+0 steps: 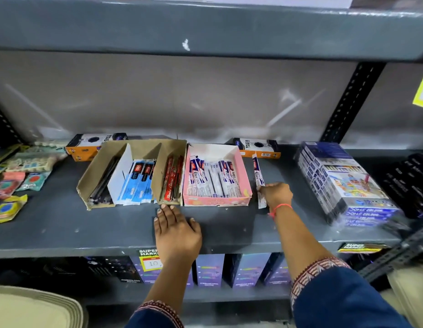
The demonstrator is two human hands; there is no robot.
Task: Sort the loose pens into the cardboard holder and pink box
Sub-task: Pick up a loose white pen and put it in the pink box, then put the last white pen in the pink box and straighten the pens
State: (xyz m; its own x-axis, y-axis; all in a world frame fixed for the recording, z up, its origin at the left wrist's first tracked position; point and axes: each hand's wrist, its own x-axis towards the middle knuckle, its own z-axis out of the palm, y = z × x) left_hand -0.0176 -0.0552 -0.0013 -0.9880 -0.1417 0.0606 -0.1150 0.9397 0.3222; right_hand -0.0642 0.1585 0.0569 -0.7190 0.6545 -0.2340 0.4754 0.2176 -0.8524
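Observation:
A cardboard holder (97, 171) with three slots stands on the grey shelf (63, 223): dark pens on the left, blue-packed pens in the middle, red-packed pens on the right. Right beside it sits the pink box (241, 171), filled with several white-and-blue packed pens. My right hand (275, 194) grips one white-and-blue packed pen (258, 176) just right of the pink box, the pen angled up and away. My left hand (175, 230) lies flat on the shelf in front of the holder's right slot, fingers spread, holding nothing.
Two black-and-orange boxes (92, 144) lie behind the holder and pink box. A stack of blue colour-pencil boxes (340, 183) stands at the right, dark packs (411, 183) beyond it. Colourful packets (18, 183) lie at the left. Another shelf hangs overhead.

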